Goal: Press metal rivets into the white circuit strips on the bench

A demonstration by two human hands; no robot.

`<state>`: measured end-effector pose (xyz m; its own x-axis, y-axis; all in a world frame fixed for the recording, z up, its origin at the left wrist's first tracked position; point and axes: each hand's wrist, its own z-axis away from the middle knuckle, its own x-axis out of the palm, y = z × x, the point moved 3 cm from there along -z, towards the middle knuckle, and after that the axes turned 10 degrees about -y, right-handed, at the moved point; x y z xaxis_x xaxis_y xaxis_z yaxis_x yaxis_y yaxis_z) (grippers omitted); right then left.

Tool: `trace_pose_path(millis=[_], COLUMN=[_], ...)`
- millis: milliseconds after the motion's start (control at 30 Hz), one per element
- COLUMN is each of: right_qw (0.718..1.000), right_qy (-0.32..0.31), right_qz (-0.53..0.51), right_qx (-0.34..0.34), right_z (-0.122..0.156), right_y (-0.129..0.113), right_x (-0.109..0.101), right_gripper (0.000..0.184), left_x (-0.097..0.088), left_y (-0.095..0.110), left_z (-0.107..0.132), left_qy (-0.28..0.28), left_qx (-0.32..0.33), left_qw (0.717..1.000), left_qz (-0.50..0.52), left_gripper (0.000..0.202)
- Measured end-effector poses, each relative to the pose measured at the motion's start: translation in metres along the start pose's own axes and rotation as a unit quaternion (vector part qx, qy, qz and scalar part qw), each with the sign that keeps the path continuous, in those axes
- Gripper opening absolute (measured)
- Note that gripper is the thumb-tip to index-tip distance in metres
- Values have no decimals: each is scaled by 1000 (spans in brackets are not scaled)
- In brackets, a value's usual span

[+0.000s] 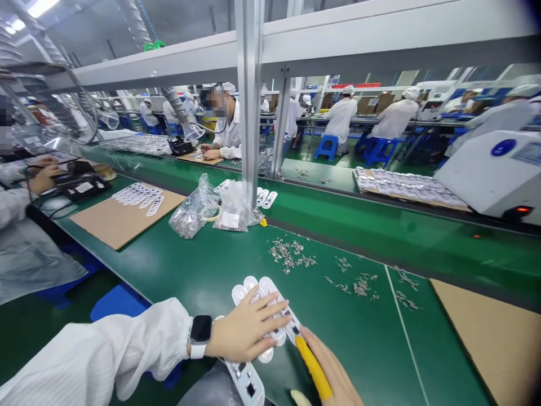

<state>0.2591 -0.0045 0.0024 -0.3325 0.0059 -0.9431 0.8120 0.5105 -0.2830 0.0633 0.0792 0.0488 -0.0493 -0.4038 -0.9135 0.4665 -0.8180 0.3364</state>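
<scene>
– While looking down at the worktop (186, 270), spotted a fan of white strips (239, 294) beneath the left hand (249, 324), spread open and flat, palm down. Caught the lie of the rightmost strip (292, 332)?

– Yep, ran slantwise from far left to near right, near end just at the fingertips of the right hand (333, 369). Couldn't tell whether gripping or only touching, tbh.

– Noticed any containers?

– Saw two clear bags (196, 206) farther off leftward, with small greyish parts (185, 228) inside.

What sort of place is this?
Likely a factory assembly floor: workers in white, piles of small parts on a green bench, and matching white strips under the left hand.
</scene>
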Motion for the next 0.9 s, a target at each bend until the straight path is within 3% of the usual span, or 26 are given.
trace_pose_path(millis=[133, 300, 433, 533, 600, 700, 800, 900], right_qw=[999, 991, 977, 974, 971, 973, 979, 976], right_qy=[15, 67, 107, 113, 104, 73, 64, 71], right_qz=[25, -9, -35, -35, -11, 45, 89, 106], right_qx=[25, 115, 179, 195, 217, 215, 171, 178], right_z=[18, 52, 76, 81, 79, 69, 57, 46], right_y=[13, 37, 50, 52, 51, 47, 43, 44], right_x=[-6, 2, 3, -2, -7, -14, -20, -20], right_gripper=[86, 78, 72, 72, 76, 79, 86, 83], left_x=[-4, -3, -4, -14, -22, -25, -8, 11], left_y=[24, 47, 59, 68, 72, 72, 64, 51], left_z=[-27, -75, -120, -136, -129, -96, -58, -37], left_qy=[1, 15, -14, -36, -37, -38, -13, -4], left_qx=[107, 250, 351, 386, 372, 291, 201, 154], left_qw=[994, 967, 934, 919, 924, 952, 967, 975], left_qz=[-1, -39, -62, -75, -78, -85, -158, -158], left_gripper=[45, 39, 36, 36, 39, 42, 46, 61])
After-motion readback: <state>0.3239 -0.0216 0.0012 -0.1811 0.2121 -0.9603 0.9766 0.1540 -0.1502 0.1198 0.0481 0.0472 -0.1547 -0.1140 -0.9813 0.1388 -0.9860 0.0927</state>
